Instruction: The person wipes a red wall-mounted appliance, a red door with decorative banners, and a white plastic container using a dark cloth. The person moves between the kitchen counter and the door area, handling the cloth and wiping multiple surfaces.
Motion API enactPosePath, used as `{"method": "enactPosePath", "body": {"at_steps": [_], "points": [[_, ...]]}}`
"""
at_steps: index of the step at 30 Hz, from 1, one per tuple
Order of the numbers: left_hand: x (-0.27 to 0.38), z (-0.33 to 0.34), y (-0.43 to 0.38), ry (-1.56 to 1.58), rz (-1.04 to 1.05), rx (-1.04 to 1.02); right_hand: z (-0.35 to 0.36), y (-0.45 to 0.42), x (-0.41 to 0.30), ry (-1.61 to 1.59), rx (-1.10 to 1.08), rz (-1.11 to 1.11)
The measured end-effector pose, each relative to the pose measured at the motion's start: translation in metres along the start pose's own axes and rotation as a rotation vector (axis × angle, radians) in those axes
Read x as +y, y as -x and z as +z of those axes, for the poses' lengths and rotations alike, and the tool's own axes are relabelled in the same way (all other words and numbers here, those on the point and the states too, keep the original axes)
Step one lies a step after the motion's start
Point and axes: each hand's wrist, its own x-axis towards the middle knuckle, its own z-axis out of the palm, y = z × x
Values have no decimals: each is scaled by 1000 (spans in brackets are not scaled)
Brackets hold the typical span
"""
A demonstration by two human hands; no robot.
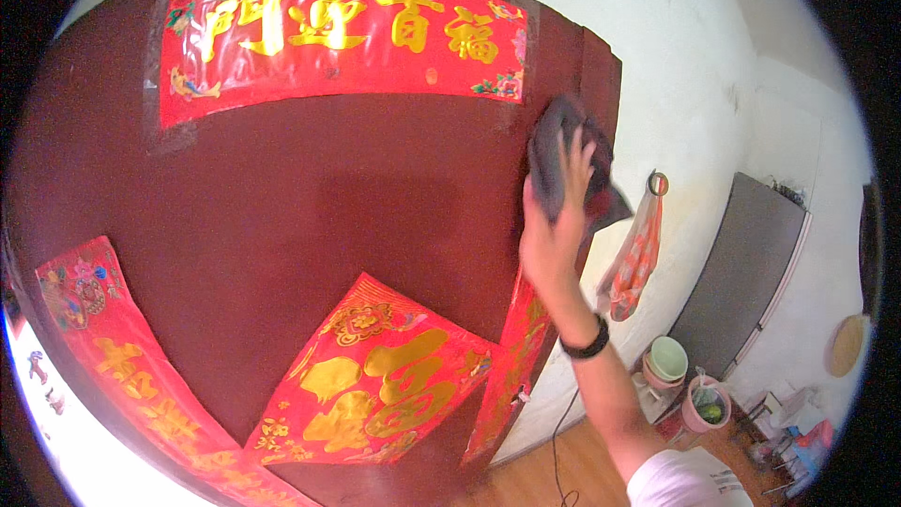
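Observation:
My right hand (559, 218), with a black band on its wrist, presses a dark cloth (563, 148) against the upper right part of a dark red door (317, 204). The cloth is bunched under the fingers, and one corner hangs past the door's edge. To the upper left of the hand, a red paper banner (394, 74) with gold characters is taped across the door. Below are a red diamond-shaped paper (373, 380) and red strips at the left (134, 380) and right (517, 352). My left hand is out of view.
Right of the door, a bag with orange-red contents (633, 260) hangs on the white wall. Lower right stand stacked basins (667, 359), a pink bucket (706, 405) with green items and a dark panel (746, 267). A cable (557, 443) lies on the brown floor.

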Motion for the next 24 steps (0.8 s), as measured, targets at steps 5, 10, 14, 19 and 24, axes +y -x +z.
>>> {"method": "enactPosePath", "body": {"at_steps": [5,10,14,19,24], "points": [[7,-14,3,-12,9,135,-10,141,-17,-112,-316,-173],[10,-13,18,-9,31,237,-57,221,13,-150,-544,-126],[15,-6,26,-57,64,260,-74,203,10,-119,-419,-14],[74,50,25,-293,218,89,-51,133,-26,-761,-10,483],[147,139,-4,-786,594,11,-15,75,-63,-477,-108,-137]]}}
